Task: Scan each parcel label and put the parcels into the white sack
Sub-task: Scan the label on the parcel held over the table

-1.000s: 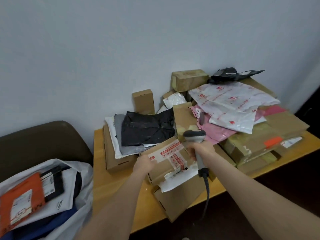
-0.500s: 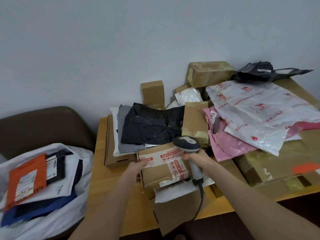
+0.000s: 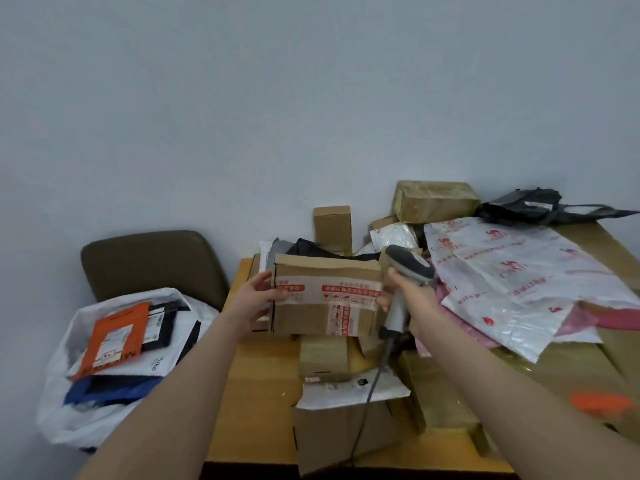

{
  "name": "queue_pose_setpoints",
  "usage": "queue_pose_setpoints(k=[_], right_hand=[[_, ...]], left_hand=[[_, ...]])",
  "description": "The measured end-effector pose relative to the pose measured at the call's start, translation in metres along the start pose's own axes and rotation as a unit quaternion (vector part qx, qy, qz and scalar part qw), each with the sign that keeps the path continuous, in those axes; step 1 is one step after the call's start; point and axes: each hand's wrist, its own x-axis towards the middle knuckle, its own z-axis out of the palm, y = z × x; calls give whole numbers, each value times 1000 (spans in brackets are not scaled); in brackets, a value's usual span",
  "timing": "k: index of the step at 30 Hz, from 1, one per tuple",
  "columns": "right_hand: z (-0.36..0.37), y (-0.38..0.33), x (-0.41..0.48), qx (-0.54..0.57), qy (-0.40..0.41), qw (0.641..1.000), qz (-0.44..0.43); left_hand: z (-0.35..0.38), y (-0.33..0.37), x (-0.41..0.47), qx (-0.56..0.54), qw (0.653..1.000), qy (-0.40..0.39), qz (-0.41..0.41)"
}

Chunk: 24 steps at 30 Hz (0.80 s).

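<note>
- Centrally, the left hand (image 3: 254,301) grips the left end of a cardboard box (image 3: 322,306), thumb on the near face and fingers behind it.
- Right hand (image 3: 414,299): curled round the grey handle of a scanner (image 3: 408,266); one fingertip touches the box's right end.
- Box: held up off the table (image 3: 256,393) between the two hands, long side level. Red-printed tape crosses the near face and runs down it. No label can be made out.
- Scanner: head upward, just beside the box's upper right corner. Its cable (image 3: 370,393) hangs from the handle to the table's front edge.
- Below the box: a small carton (image 3: 322,358) and a white mailer (image 3: 346,389) lie on a larger carton.
- Right of the hands: a pile of parcels, with a red-printed bag (image 3: 512,282) on top, a black bag (image 3: 540,209) behind it and a taped carton (image 3: 433,200) by the wall.
- Sack (image 3: 59,393): white, open, left of the table and in front of a brown chair (image 3: 149,261). It holds an orange parcel (image 3: 114,337) and black, white and blue ones.
</note>
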Motion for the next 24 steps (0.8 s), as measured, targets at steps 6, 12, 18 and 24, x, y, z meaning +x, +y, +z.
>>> queue_pose_setpoints(k=[6, 12, 18, 24], right_hand=[[-25, -15, -6, 80, -14, 996, 34], [-41, 3, 27, 56, 51, 997, 14], [-33, -20, -8, 40, 95, 995, 12], [-23, -14, -6, 14, 114, 993, 1]], left_hand=[[25, 9, -22, 50, 995, -43, 68], [43, 22, -19, 117, 989, -30, 86], [49, 25, -3, 32, 997, -68, 23], [52, 16, 17, -3, 1000, -17, 12]])
